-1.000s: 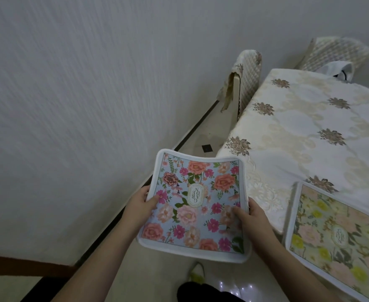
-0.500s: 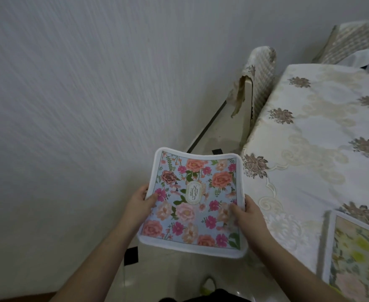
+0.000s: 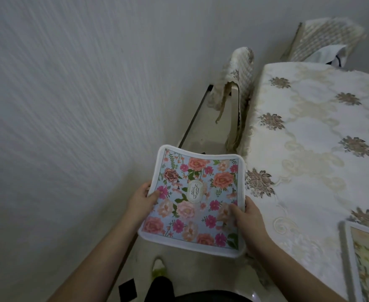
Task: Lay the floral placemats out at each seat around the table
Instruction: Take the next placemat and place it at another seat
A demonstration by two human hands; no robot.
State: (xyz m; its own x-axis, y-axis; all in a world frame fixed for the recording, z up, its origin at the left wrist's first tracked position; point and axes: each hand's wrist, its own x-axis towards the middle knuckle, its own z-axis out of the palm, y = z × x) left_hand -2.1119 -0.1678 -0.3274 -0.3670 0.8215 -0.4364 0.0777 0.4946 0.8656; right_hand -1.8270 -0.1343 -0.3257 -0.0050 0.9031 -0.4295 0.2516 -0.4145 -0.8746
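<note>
Carrying blue placemat [image 3: 192, 199] in left hand [image 3: 140, 200] and right hand [image 3: 247, 221], edges pinched; next: lay at seat by chair [image 3: 236, 92] on table [image 3: 323, 136].

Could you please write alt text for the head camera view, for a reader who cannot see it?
A person's left hand and right hand hold a blue floral placemat by its side edges above the floor, beside a table covered in a cream embroidered cloth. A yellow floral placemat already lies on the table at lower right, and two covered chairs stand farther along.
</note>
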